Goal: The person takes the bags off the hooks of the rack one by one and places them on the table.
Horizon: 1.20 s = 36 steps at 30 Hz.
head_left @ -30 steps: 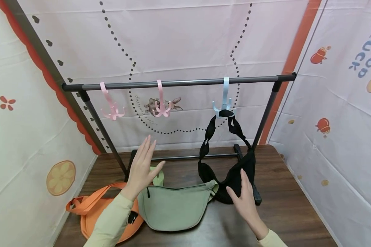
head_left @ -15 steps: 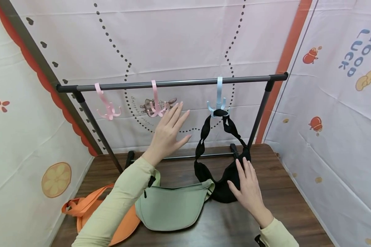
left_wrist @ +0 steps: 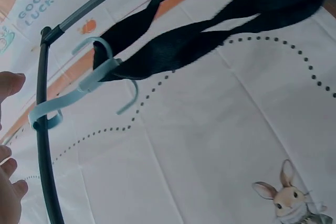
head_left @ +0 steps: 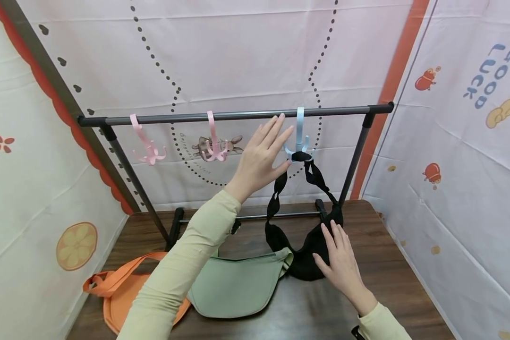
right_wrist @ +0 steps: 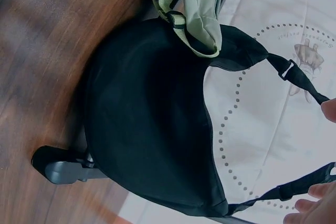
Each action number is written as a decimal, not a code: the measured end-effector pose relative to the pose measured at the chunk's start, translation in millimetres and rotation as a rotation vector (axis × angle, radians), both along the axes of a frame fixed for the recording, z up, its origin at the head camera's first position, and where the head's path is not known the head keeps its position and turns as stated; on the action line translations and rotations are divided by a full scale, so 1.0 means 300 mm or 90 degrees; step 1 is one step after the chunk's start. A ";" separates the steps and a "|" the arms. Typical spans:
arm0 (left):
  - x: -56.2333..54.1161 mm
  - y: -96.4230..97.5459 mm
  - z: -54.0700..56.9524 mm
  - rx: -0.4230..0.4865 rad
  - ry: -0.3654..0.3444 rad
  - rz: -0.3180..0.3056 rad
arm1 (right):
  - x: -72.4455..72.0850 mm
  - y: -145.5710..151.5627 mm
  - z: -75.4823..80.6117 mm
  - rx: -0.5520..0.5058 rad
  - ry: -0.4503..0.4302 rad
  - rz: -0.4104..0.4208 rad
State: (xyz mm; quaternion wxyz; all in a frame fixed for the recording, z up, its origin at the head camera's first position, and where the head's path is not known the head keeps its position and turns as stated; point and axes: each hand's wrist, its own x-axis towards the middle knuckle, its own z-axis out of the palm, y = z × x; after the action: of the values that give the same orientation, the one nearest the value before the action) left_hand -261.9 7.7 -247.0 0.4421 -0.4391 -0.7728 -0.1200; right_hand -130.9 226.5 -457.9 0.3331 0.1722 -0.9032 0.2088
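Note:
A black bag point(head_left: 309, 257) hangs by its twisted strap point(head_left: 316, 174) from a light blue hook point(head_left: 299, 130) on a dark metal rail point(head_left: 255, 114). My left hand point(head_left: 261, 158) is raised just left of that hook, its fingers fairly straight and holding nothing. In the left wrist view, the strap loops over the blue hook, and fingertips point(left_wrist: 10, 182) show at the left edge. My right hand point(head_left: 343, 264) is spread at the black bag's right side; whether it touches the bag I cannot tell. The right wrist view shows the bag's body point(right_wrist: 152, 119) and fingers point(right_wrist: 315, 205) near its strap.
Two pink hooks point(head_left: 148, 144) hang further left along the rail. A green bag point(head_left: 238, 288) and an orange bag point(head_left: 127, 293) lie on the wooden table point(head_left: 391, 278); the green one adjoins the black bag. Printed cloth walls point(head_left: 255, 52) surround the table.
My left hand has risen and moved right, from above the green bag to beside the blue hook. My right hand has shifted slightly, remaining by the black bag, which still hangs.

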 end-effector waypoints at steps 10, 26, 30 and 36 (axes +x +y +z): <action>-0.040 0.076 0.040 0.007 -0.007 -0.010 | 0.002 0.007 -0.021 -0.013 -0.007 0.007; -0.110 0.142 0.120 0.014 -0.066 0.033 | -0.034 0.005 -0.032 -0.009 -0.006 0.025; -0.111 0.145 0.117 0.030 -0.085 0.011 | -0.055 0.004 -0.026 -0.012 0.017 0.037; -0.112 0.145 0.124 0.039 -0.111 0.001 | -0.119 0.003 0.028 -0.023 0.023 0.034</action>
State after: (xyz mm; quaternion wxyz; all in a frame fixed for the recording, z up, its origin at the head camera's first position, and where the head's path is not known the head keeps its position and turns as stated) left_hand -295.3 51.2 -209.9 0.3865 -0.4124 -0.8048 -0.1813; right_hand -166.7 227.5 -449.6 0.3468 0.1940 -0.8881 0.2311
